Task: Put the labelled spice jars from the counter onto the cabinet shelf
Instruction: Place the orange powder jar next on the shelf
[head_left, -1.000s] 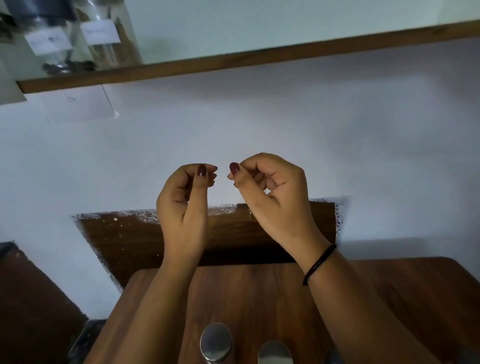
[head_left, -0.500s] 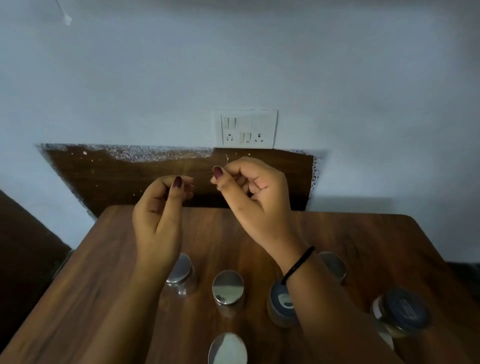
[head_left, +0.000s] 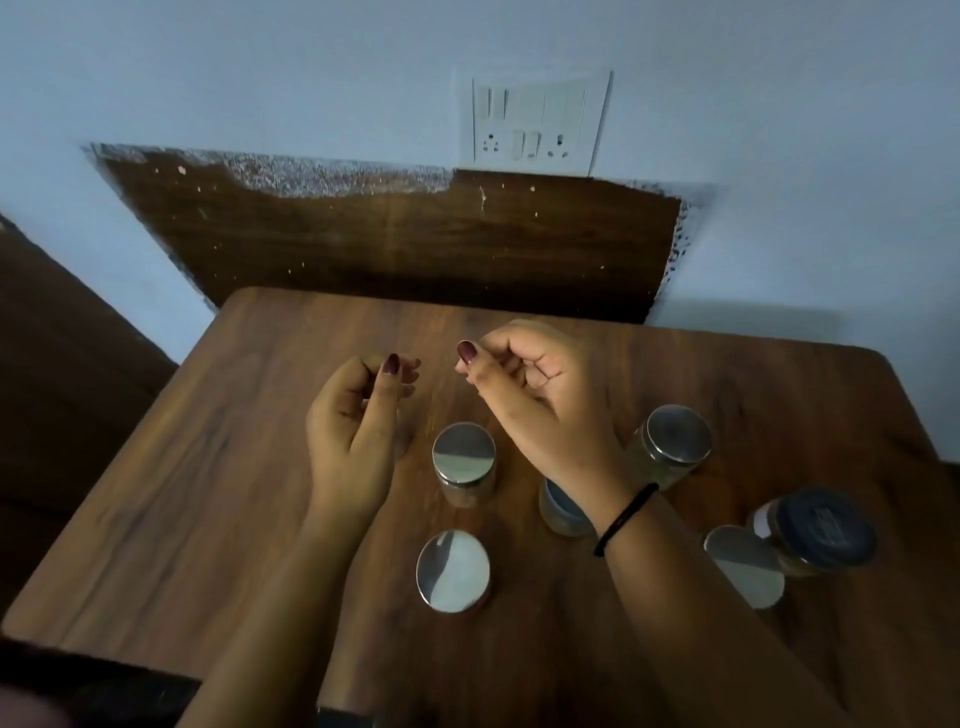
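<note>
Both have sunk from the wall (head_left: 260, 78) to hover over the table (head_left: 208, 493), left grip (head_left: 353, 431) and right grip (head_left: 535, 405) curled closed on nothing, spice jars (head_left: 464, 457) just beneath them, where a careless sweep could topple one.

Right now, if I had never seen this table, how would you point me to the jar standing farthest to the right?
Find the wooden table below the wall socket panel and look along its right side. The farthest-right jar has a dark lid and a white label on its side, while the jar beside it has a shiny silver lid.
</note>
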